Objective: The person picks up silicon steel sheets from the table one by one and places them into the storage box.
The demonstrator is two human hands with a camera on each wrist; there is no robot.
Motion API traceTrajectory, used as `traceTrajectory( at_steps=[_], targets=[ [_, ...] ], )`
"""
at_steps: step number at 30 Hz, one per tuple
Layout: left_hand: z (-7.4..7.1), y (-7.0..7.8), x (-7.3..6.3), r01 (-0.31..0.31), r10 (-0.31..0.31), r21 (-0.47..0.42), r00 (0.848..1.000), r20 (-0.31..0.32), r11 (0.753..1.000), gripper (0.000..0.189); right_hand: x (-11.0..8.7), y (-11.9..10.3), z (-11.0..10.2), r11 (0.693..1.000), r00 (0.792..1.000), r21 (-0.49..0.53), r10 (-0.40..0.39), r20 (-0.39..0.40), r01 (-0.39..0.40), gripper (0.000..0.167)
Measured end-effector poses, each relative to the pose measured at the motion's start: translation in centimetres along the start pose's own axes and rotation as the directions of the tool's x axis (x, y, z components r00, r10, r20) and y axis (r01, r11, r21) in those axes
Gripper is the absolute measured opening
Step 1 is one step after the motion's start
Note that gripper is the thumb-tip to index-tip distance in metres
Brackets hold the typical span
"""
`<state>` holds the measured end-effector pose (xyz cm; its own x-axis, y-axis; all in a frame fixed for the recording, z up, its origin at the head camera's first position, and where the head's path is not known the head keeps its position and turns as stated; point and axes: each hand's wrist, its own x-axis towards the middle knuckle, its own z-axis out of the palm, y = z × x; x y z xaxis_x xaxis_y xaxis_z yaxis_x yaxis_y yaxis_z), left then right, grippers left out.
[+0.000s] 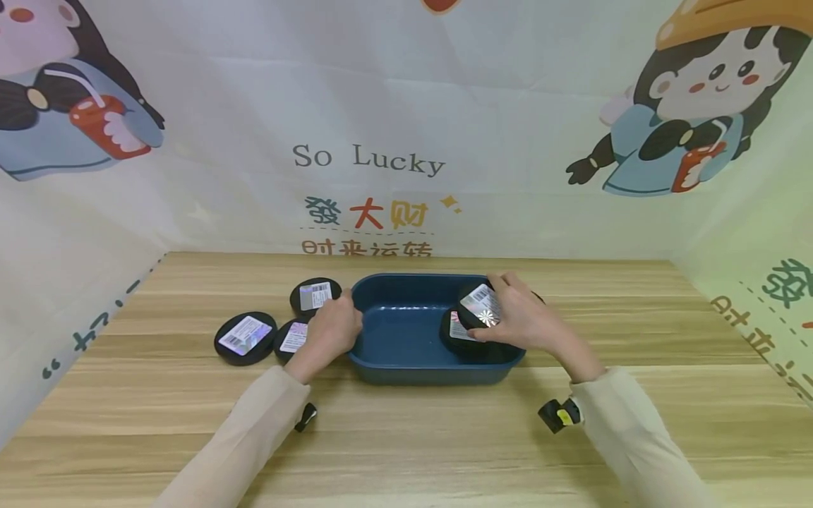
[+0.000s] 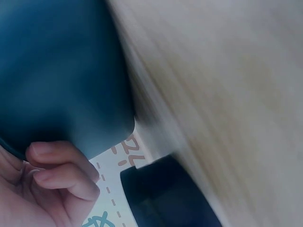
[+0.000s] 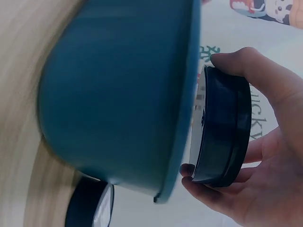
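Observation:
A dark blue oval-cornered basin stands on the table. My left hand grips its left rim, fingers curled, as the left wrist view also shows. Over the basin's right end, my right hand holds a round black jar by its sides, labelled face up. In the right wrist view this jar sits between thumb and fingers, close to the rim. Beneath it another black jar with a label lies in the basin, partly hidden by the held one.
Left of the basin lie three more labelled black jars: one at the outer left, one farther back, and one partly behind my left hand. A further jar stands outside the basin in the right wrist view. A printed cloth hangs behind.

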<state>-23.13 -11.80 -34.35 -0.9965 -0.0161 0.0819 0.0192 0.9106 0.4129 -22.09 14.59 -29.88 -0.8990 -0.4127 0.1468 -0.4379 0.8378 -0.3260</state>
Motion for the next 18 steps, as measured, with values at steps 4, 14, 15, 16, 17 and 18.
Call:
traceTrajectory(
  at_steps=[4,14,15,16,17,18],
  targets=[
    [0.0,0.0,0.0,-0.003,0.003,0.000,1.000,0.004,1.000,0.034,0.1,-0.2,0.4,1.000,1.000,-0.007,0.006,0.015,-0.006,0.089],
    [0.1,-0.1,0.1,0.002,-0.002,0.000,1.000,-0.003,1.000,0.033,0.3,-0.5,1.3,1.000,0.998,0.000,0.007,0.070,-0.007,0.091],
    [0.1,-0.1,0.1,0.002,-0.002,0.000,1.000,-0.003,1.000,0.033,0.4,-0.5,1.4,1.000,0.997,0.002,0.007,0.076,-0.007,0.091],
    [0.1,-0.1,0.1,0.001,-0.001,0.000,1.000,-0.004,1.000,0.033,0.4,-0.5,1.5,1.000,0.997,0.001,0.006,0.081,-0.006,0.091],
    [0.1,-0.1,0.1,0.001,-0.001,-0.001,1.000,-0.004,1.000,0.033,0.4,-0.5,1.6,1.000,0.996,0.001,0.007,0.087,-0.007,0.091],
    [0.1,-0.1,0.1,-0.001,0.001,0.000,1.000,-0.003,1.000,0.033,0.5,-0.5,1.7,1.000,0.996,0.002,0.008,0.089,-0.008,0.091]
  ],
)
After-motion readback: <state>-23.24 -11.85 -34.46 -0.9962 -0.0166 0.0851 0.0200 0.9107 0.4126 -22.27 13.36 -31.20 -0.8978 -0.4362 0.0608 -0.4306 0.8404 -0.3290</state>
